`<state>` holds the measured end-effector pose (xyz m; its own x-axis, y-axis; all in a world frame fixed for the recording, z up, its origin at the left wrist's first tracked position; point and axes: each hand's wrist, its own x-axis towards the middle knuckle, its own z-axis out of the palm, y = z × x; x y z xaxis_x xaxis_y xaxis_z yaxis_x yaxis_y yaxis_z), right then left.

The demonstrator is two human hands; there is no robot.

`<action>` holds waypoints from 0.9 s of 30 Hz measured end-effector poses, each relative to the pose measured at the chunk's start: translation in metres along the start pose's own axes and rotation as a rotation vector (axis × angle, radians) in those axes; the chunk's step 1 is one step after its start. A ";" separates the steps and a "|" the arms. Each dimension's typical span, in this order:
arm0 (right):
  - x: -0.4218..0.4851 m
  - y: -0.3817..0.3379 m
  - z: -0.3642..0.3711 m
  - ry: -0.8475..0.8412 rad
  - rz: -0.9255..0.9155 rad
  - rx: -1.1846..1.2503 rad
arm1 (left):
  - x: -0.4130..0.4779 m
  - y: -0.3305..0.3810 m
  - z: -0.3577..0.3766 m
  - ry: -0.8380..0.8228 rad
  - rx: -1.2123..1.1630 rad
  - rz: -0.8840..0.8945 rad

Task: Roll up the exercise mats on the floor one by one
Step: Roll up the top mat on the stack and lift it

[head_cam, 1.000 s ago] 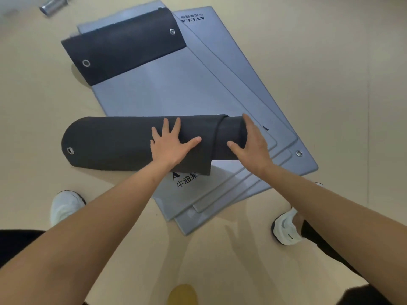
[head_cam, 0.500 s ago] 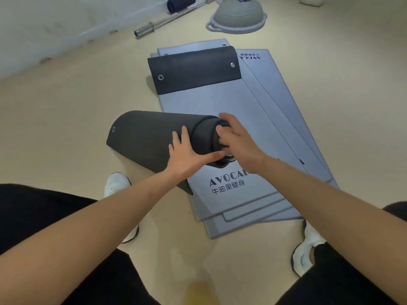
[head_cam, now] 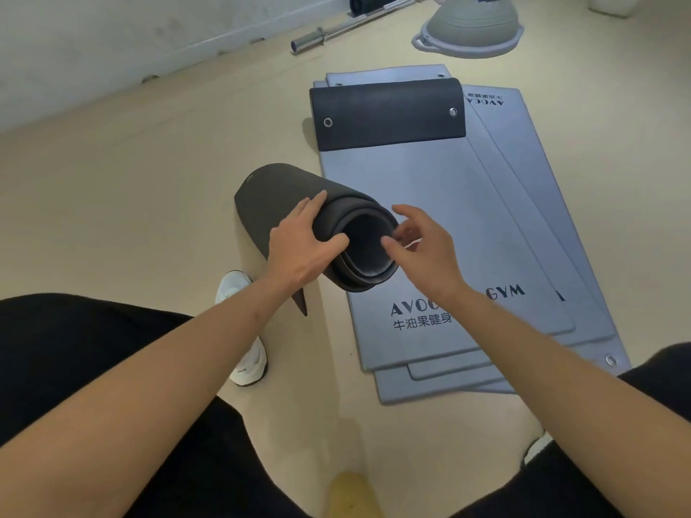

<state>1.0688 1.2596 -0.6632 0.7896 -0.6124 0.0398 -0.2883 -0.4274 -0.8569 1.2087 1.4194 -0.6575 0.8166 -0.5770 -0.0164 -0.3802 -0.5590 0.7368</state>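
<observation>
Your right hand (head_cam: pixel 426 252) is now off the rolled mat (head_cam: pixel 276 196), fingers apart, at 3 o'clock of its open end. Your left hand (head_cam: pixel 303 248) grips the rim. Roll axis runs 10-to-4 o'clock.

Note that the rolled mat (head_cam: pixel 284 203) is a dark, matt foam with a fine, dull grain. The flat mats (head_cam: pixel 430 188) beside it are grey, smooth and faintly satin, with printed lettering. Their eyelets (head_cam: pixel 328 122) are bright polished metal, as is the barbell (head_cam: pixel 336 29). The floor (head_cam: pixel 149 181) is smooth, matt and beige.
</observation>
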 end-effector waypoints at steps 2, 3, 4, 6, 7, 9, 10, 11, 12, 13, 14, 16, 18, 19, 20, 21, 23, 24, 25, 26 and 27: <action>0.005 0.017 0.002 0.028 0.025 -0.082 | 0.000 -0.001 -0.010 -0.008 -0.050 0.001; 0.008 0.022 0.004 -0.013 0.051 -0.064 | -0.001 -0.001 -0.014 -0.008 -0.066 -0.002; 0.010 0.025 0.006 -0.079 0.082 -0.002 | -0.002 -0.001 -0.017 -0.005 -0.081 -0.008; 0.013 0.023 0.014 -0.233 0.164 0.217 | -0.003 -0.002 -0.022 -0.006 -0.110 -0.026; 0.013 0.022 0.019 -0.291 0.199 0.329 | -0.004 -0.003 -0.025 -0.010 -0.117 -0.032; 0.014 0.017 0.027 -0.339 0.226 0.478 | -0.005 -0.005 -0.029 -0.015 -0.119 -0.043; 0.015 0.014 0.029 -0.338 0.226 0.513 | -0.005 -0.005 -0.032 -0.012 -0.124 -0.048; 0.016 0.010 0.029 -0.334 0.223 0.535 | -0.004 -0.004 -0.035 -0.007 -0.127 -0.053; 0.016 0.004 0.026 -0.330 0.220 0.547 | -0.003 -0.003 -0.039 -0.001 -0.134 -0.053; 0.017 -0.002 0.022 -0.326 0.211 0.549 | -0.002 -0.001 -0.044 0.003 -0.143 -0.050; 0.017 -0.009 0.017 -0.325 0.197 0.545 | -0.001 0.003 -0.049 0.008 -0.161 -0.039; 0.013 -0.024 0.004 -0.321 0.149 0.527 | -0.002 0.011 -0.061 0.015 -0.219 -0.008; 0.004 -0.039 -0.012 -0.298 0.103 0.510 | -0.010 0.021 -0.073 0.025 -0.285 0.024; -0.002 -0.046 -0.020 -0.279 0.085 0.505 | -0.016 0.025 -0.079 0.027 -0.315 0.037; -0.009 -0.052 -0.028 -0.260 0.068 0.506 | -0.022 0.027 -0.084 0.023 -0.342 0.047; -0.016 -0.059 -0.034 -0.247 0.053 0.510 | -0.029 0.028 -0.089 0.013 -0.374 0.051; -0.024 -0.065 -0.039 -0.226 0.041 0.507 | -0.040 0.026 -0.092 0.009 -0.410 0.023; -0.025 -0.066 -0.038 -0.209 0.044 0.502 | -0.042 0.024 -0.092 0.021 -0.415 -0.008; -0.026 -0.067 -0.035 -0.187 0.050 0.499 | -0.043 0.022 -0.092 0.039 -0.427 -0.044; -0.024 -0.068 -0.032 -0.158 0.055 0.500 | -0.043 0.021 -0.092 0.053 -0.451 -0.077; -0.022 -0.070 -0.029 -0.125 0.063 0.507 | -0.042 0.022 -0.092 0.060 -0.481 -0.101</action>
<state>1.0559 1.2836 -0.5890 0.8467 -0.5293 -0.0546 -0.0631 0.0020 -0.9980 1.2063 1.4860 -0.5785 0.8679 -0.4910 -0.0752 -0.0660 -0.2641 0.9622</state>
